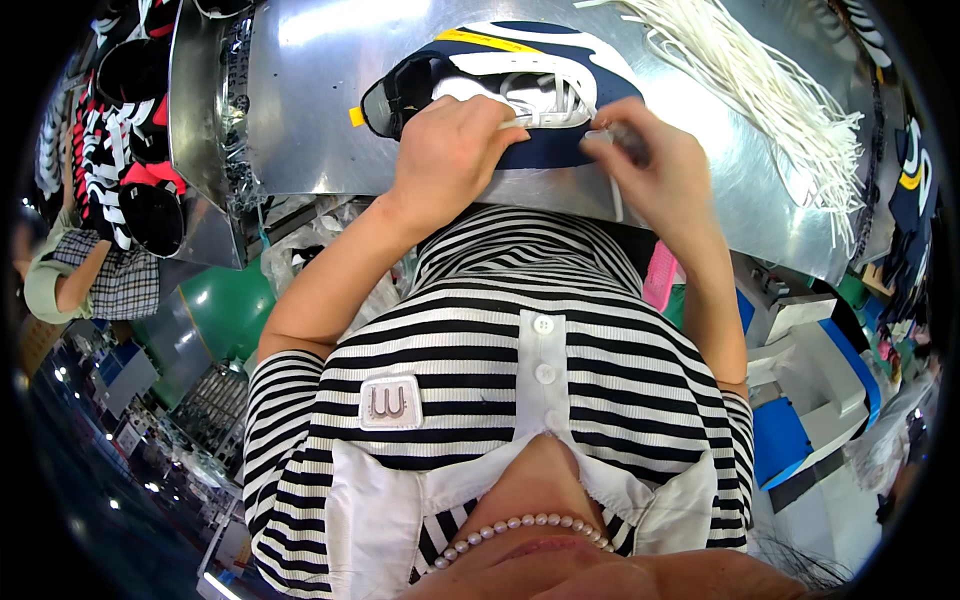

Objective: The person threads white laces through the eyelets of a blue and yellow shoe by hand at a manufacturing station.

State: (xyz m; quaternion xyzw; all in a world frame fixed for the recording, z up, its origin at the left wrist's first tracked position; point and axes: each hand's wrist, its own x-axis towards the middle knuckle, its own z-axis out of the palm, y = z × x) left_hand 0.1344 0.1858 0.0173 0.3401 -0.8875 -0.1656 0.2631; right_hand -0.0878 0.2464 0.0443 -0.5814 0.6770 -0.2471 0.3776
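Note:
A navy shoe upper (pixel 550 152) with white and yellow stripes lies on its side on the metal table (pixel 330 110), its toe to the right. White lacing crosses its eyelet opening. My left hand (pixel 450 150) is closed at the near edge of that opening, thumb and forefinger pinching a white shoelace. By the toe end of the lacing, my right hand (pixel 655 160) pinches the shoelace (pixel 617 200), and a loose length hangs below its fingers. The right fingers are slightly blurred, and the fingertips hide part of the eyelets.
A bundle of white laces (pixel 750 90) spreads over the table's right side. At the left, black, red and white shoe uppers (pixel 150 215) stand beyond a metal edge, near another person's arm (pixel 80 280). More navy uppers (pixel 910 200) hang at the right; a blue-and-white box (pixel 810 400) sits below.

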